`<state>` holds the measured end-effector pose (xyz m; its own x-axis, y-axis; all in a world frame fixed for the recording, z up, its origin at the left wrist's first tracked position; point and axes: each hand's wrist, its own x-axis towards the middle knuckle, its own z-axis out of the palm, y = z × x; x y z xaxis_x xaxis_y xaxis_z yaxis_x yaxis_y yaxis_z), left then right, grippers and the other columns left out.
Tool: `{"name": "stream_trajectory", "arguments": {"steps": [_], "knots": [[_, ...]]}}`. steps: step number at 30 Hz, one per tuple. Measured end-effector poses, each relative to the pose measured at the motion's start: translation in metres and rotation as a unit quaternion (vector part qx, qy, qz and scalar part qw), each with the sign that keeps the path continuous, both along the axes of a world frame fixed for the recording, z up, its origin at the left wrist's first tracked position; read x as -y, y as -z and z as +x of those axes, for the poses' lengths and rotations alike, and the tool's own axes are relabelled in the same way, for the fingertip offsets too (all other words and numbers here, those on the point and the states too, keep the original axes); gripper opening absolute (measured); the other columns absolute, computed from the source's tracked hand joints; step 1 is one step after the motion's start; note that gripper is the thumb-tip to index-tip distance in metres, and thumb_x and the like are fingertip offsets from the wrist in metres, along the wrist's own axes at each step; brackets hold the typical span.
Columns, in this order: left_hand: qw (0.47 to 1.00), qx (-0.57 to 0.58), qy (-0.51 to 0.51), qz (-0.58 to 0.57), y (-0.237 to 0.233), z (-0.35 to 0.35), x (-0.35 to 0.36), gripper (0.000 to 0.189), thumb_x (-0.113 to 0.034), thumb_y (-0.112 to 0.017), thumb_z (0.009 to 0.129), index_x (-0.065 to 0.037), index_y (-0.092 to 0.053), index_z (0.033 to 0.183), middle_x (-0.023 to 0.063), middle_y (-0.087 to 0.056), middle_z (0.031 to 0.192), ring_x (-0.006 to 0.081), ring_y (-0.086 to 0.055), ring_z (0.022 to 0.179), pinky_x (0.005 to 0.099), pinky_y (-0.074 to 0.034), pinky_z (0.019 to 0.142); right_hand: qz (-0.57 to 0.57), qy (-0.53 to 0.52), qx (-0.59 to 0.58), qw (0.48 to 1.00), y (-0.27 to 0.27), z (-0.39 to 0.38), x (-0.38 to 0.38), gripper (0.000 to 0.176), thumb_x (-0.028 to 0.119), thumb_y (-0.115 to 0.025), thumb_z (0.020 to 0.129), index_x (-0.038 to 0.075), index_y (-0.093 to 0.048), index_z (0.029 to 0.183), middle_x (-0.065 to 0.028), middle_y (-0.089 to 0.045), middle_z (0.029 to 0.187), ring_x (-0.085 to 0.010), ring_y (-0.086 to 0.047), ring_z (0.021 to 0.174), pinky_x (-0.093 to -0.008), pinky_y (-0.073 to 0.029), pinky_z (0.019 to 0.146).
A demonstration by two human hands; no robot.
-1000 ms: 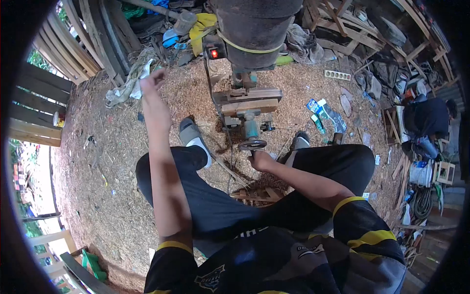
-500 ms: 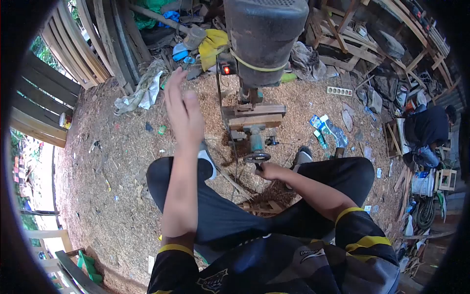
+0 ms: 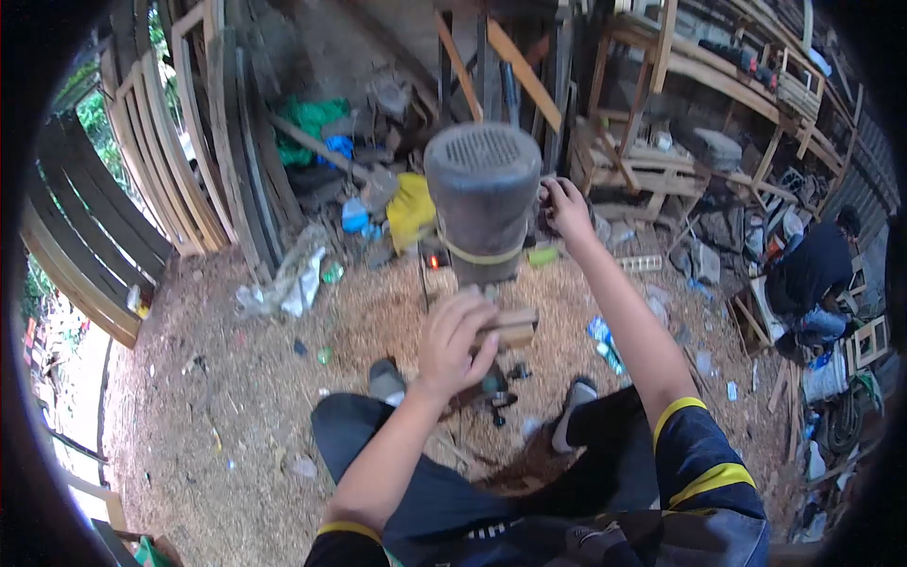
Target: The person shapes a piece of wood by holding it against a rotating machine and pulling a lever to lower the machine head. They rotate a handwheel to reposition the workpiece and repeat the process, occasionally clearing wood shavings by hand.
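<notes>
A drill-press-like machine with a dark motor housing (image 3: 482, 194) stands between my knees, a yellow band around it and a small red light (image 3: 434, 261) at its left. Under the housing, a piece of wood (image 3: 515, 328) lies across the clamp of the machine. My left hand (image 3: 453, 345) bends over the wood's left end, fingers together and thumb toward the right, covering that end. Raised to the housing's right side, my right hand (image 3: 569, 210) has its fingers curled round a handle, mostly hidden by the hand. Below the wood a handwheel (image 3: 497, 401) shows partly.
Wood shavings cover the floor (image 3: 246, 387). Boards (image 3: 179, 151) lean at the left, and a yellow cloth (image 3: 409, 210) lies behind the machine. A wooden rack (image 3: 642, 161) stands at the back right. Another person (image 3: 808, 274) crouches at the far right beside scattered items.
My right hand has left the handwheel and risen to the right side of the motor housing. My left hand has come down from the air onto the wood. The view has tilted up.
</notes>
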<state>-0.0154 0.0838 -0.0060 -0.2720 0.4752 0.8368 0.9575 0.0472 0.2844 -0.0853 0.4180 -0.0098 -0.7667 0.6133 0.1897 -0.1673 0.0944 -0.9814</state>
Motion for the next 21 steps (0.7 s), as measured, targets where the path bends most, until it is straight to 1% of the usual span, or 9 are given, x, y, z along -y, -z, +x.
{"name": "stream_trajectory", "arguments": {"steps": [1,4,5,7,8,10,14,17,21], "knots": [[1.000,0.007,0.024,-0.001,0.000,-0.004,-0.001,0.022,-0.010,-0.069,0.083,-0.003,-0.067,0.104,0.0165,-0.069,0.109,0.0380,-0.066,0.107,0.0465,-0.051,0.093,-0.013,-0.005,-0.025,1.000,-0.032,-0.020,0.000,0.042,0.040,-0.060,0.101,0.002,-0.065,0.119,-0.0025,-0.068,0.096,-0.0156,-0.061,0.083,-0.0316,-0.049,0.076],[0.997,0.007,0.063,-0.043,-0.005,-0.004,-0.001,0.010,-0.010,-0.071,0.083,-0.006,-0.070,0.092,0.0121,-0.071,0.095,0.0337,-0.069,0.093,0.0432,-0.054,0.083,0.013,-0.037,-0.059,0.997,-0.092,-0.078,-0.005,0.055,0.046,-0.059,0.101,0.002,-0.058,0.134,-0.0081,-0.065,0.122,-0.0201,-0.060,0.111,-0.0328,-0.045,0.097],[0.995,0.011,0.077,-0.067,-0.004,-0.003,-0.001,0.008,-0.011,-0.072,0.083,-0.007,-0.070,0.090,0.0106,-0.071,0.094,0.0321,-0.070,0.090,0.0423,-0.055,0.080,-0.049,-0.093,-0.071,0.992,-0.084,-0.130,-0.034,0.058,0.052,-0.057,0.101,0.003,-0.058,0.134,-0.0081,-0.064,0.124,-0.0210,-0.059,0.114,-0.0330,-0.045,0.098],[0.990,0.023,0.104,-0.091,-0.005,-0.002,-0.001,0.012,-0.015,-0.075,0.083,-0.007,-0.071,0.091,0.0099,-0.072,0.093,0.0320,-0.070,0.090,0.0422,-0.056,0.081,-0.131,-0.193,-0.067,0.970,-0.125,-0.149,-0.039,0.070,0.063,-0.050,0.100,0.007,-0.055,0.142,-0.0090,-0.062,0.132,-0.0224,-0.057,0.118,-0.0349,-0.044,0.100],[0.989,0.021,0.105,-0.103,-0.003,-0.002,-0.001,0.014,-0.017,-0.076,0.084,-0.007,-0.072,0.093,0.0098,-0.073,0.101,0.0320,-0.071,0.100,0.0424,-0.056,0.088,-0.171,-0.237,-0.059,0.955,-0.147,-0.157,-0.040,0.076,0.068,-0.046,0.100,0.009,-0.054,0.146,-0.0094,-0.060,0.136,-0.0230,-0.057,0.120,-0.0358,-0.044,0.101],[0.988,0.002,0.105,-0.114,-0.014,0.004,-0.002,0.022,-0.019,-0.077,0.084,-0.007,-0.074,0.101,0.0115,-0.071,0.120,0.0333,-0.066,0.119,0.0449,-0.054,0.099,-0.159,-0.127,-0.103,0.974,-0.187,-0.136,-0.012,0.068,0.067,-0.041,0.102,0.009,-0.065,0.129,-0.0077,-0.072,0.109,-0.0195,-0.066,0.095,-0.0367,-0.052,0.089],[0.989,-0.027,0.087,-0.116,-0.018,0.012,-0.003,0.038,-0.023,-0.078,0.085,-0.010,-0.071,0.120,0.0130,-0.060,0.143,0.0362,-0.055,0.136,0.0494,-0.047,0.110,-0.055,-0.058,-0.049,0.996,-0.183,-0.155,-0.019,0.069,0.075,-0.034,0.100,0.012,-0.061,0.110,-0.0003,-0.061,0.078,-0.0141,-0.054,0.067,-0.0323,-0.045,0.066],[0.986,-0.026,0.082,-0.140,-0.015,0.019,-0.005,0.050,-0.027,-0.078,0.087,-0.014,-0.065,0.134,0.0149,-0.052,0.153,0.0383,-0.049,0.141,0.0518,-0.041,0.116,-0.108,-0.086,-0.098,0.986,-0.203,-0.088,0.015,0.070,0.078,-0.031,0.099,0.013,-0.056,0.091,0.0009,-0.052,0.066,-0.0140,-0.047,0.056,-0.0295,-0.039,0.054],[0.987,-0.032,0.073,-0.137,-0.005,0.019,-0.012,0.056,-0.028,-0.080,0.085,-0.015,-0.064,0.137,0.0171,-0.047,0.157,0.0386,-0.044,0.146,0.0532,-0.035,0.119,0.000,-0.046,-0.044,0.998,-0.227,-0.078,0.016,0.068,0.067,-0.038,0.104,0.006,-0.057,0.080,-0.0033,-0.051,0.064,-0.0181,-0.052,0.056,-0.0338,-0.043,0.060]]}}
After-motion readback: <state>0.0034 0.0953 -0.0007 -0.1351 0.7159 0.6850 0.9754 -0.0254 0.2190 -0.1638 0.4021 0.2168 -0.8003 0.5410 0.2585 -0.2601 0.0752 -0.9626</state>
